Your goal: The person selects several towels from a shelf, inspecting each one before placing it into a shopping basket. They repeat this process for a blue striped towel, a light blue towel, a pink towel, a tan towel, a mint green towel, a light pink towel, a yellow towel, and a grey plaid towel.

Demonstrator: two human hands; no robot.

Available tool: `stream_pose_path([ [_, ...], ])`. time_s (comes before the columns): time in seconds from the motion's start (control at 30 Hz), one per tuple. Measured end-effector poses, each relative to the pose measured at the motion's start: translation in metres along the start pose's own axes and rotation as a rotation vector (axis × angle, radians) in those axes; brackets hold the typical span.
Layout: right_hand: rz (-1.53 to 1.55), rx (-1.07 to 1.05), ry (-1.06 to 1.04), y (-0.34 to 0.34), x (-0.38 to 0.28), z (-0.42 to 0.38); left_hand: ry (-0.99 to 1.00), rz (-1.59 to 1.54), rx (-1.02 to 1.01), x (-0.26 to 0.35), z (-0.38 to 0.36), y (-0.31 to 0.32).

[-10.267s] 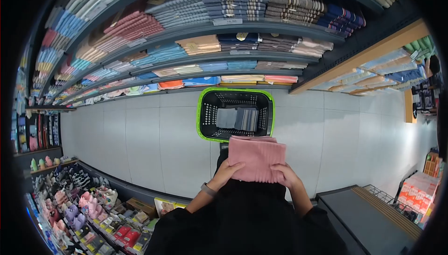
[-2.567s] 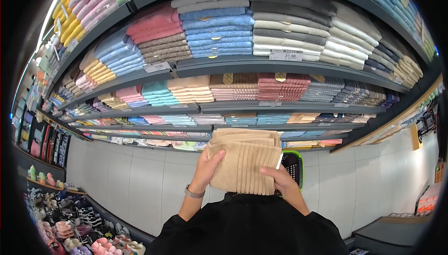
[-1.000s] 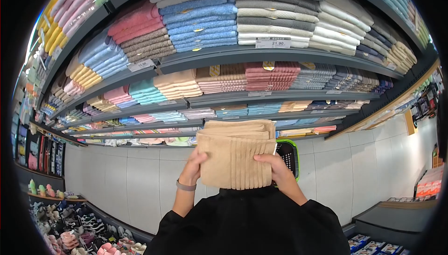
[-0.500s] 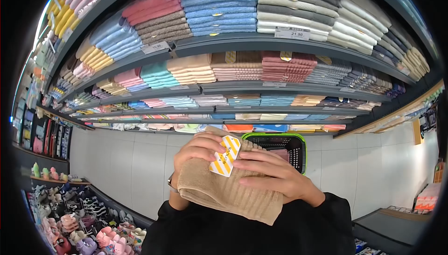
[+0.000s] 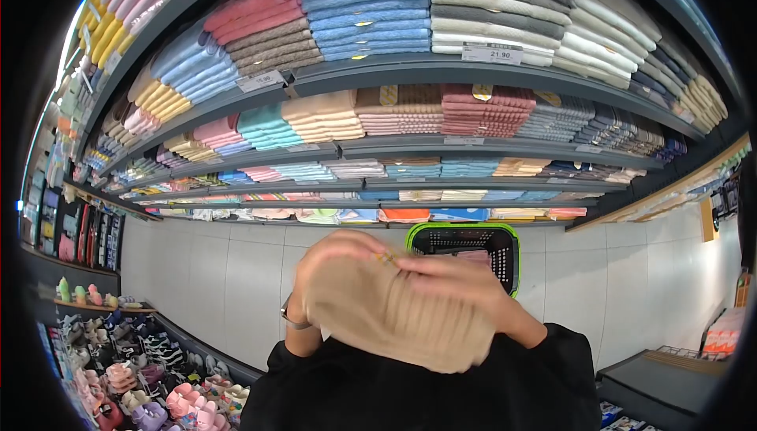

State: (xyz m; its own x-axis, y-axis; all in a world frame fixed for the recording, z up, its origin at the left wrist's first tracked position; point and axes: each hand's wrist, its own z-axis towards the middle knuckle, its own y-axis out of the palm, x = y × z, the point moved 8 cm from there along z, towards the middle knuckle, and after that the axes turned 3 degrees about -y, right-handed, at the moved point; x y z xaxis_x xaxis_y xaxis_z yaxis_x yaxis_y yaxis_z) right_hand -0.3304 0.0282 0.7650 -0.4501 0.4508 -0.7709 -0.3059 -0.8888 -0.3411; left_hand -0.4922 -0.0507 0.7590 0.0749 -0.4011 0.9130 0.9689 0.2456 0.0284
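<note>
Right now, shoes (image 5: 158,380) are lying at far left, your left hand (image 5: 327,257) is gripping the upper edge of the beige towel (image 5: 378,317), which is hanging before your black top (image 5: 355,403), your right hand (image 5: 477,285) is grasping its right side, and a green-rimmed basket (image 5: 517,261) is sitting beyond.

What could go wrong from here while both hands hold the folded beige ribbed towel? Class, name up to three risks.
1. The folded beige ribbed towel could slip or unfold: the left hand and right hand hold its upper part, leaving its lower edge loose.
2. If dropped, it might miss the black plastic basket with the green rim and land on the pale grey tiled floor.
</note>
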Motion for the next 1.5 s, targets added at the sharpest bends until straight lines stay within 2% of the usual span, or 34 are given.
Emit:
stream_pose_path([
  [0.03,0.314,0.148,0.245,0.002,0.040,-0.019,-0.191,-0.121,-0.025,-0.015,-0.004,0.001],
  [0.07,0.628,0.297,0.489,0.011,0.074,-0.041,-0.193,-0.122,-0.026,-0.017,-0.006,0.003],
  [0.13,1.054,0.647,0.775,0.010,0.088,-0.057,-0.483,-0.120,0.148,-0.048,-0.013,-0.003],
  [0.17,1.152,0.693,0.793,0.013,0.097,-0.065,-0.500,-0.129,0.176,-0.055,-0.014,-0.002],
  [0.27,1.129,0.749,0.829,0.016,0.102,-0.082,-0.527,-0.158,0.221,-0.068,-0.017,0.004],
  [0.4,1.314,0.743,0.721,0.015,0.107,-0.096,-0.584,-0.204,0.233,-0.077,-0.018,0.019],
  [0.5,1.260,0.677,0.730,0.013,0.100,-0.108,-0.621,-0.207,0.251,-0.092,-0.026,0.028],
  [0.53,1.257,0.697,0.737,0.012,0.097,-0.111,-0.693,-0.166,0.301,-0.102,-0.035,0.023],
  [0.6,1.248,0.655,0.933,0.031,0.096,-0.115,-0.794,-0.112,0.408,-0.120,-0.057,0.010],
  [0.67,1.366,0.616,0.921,0.058,0.103,-0.124,-0.846,-0.107,0.448,-0.135,-0.076,0.003],
  [0.73,1.426,0.572,0.882,0.067,0.096,-0.128,-0.847,-0.504,0.675,-0.148,-0.091,0.007],
  [0.77,1.477,0.532,0.878,0.072,0.095,-0.135,-0.860,-0.506,0.674,-0.153,-0.093,0.017],
  [0.83,1.518,0.527,0.921,0.071,0.096,-0.151,-0.722,-0.464,0.568,-0.141,-0.081,0.041],
  [0.93,1.560,0.477,0.960,0.072,0.096,-0.169,-0.779,-0.284,0.518,-0.126,-0.078,0.075],
  [1.03,1.608,0.549,0.974,0.065,0.096,-0.182,-0.744,-0.253,0.618,-0.142,-0.106,0.068],
  [1.13,1.617,0.545,0.990,0.067,0.098,-0.191,-0.749,-0.260,0.542,-0.143,-0.114,0.069],
  [1.27,1.603,0.526,0.980,0.081,0.095,-0.192,-0.769,-0.319,0.608,-0.138,-0.118,0.070],
  [1.33,1.595,0.505,0.965,0.091,0.092,-0.190,-0.849,-0.162,0.635,-0.139,-0.130,0.062],
  [1.43,1.511,0.548,1.016,0.103,0.087,-0.187,-0.812,0.013,0.609,-0.135,-0.144,0.052],
  [1.5,1.440,0.496,1.049,0.114,0.080,-0.183,-0.783,0.037,0.630,-0.131,-0.160,0.042],
])
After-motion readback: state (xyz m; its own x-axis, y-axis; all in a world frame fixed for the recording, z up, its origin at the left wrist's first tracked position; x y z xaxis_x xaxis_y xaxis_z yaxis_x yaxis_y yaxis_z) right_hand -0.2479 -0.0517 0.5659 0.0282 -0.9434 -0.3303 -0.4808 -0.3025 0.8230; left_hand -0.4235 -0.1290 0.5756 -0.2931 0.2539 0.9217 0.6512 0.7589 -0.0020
